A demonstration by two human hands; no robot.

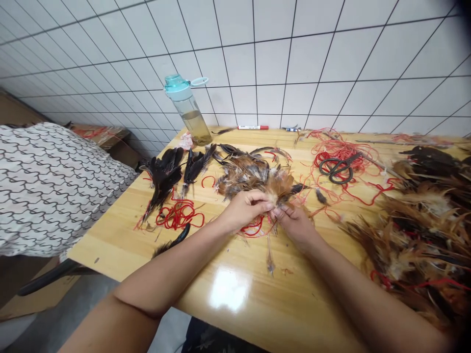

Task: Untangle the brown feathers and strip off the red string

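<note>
My left hand point(245, 208) and my right hand point(294, 226) meet at the middle of a wooden table point(235, 289). Their fingertips pinch a tuft of tan and brown feathers point(278, 189). Red thread point(253, 227) loops just below my fingers. A loose heap of brown feathers point(245, 169) spreads behind the hands. To the left lie bunches of black feathers point(164, 176) beside a tangle of red thread point(179, 215). Black-handled scissors point(336, 167) rest on more red thread, beyond my right hand.
A large pile of brown and black feathers point(419, 230) fills the table's right side. A water bottle point(189, 110) and a red marker point(253, 127) stand at the far edge by a tiled wall point(272, 63). A patterned cloth point(47, 189) hangs at left.
</note>
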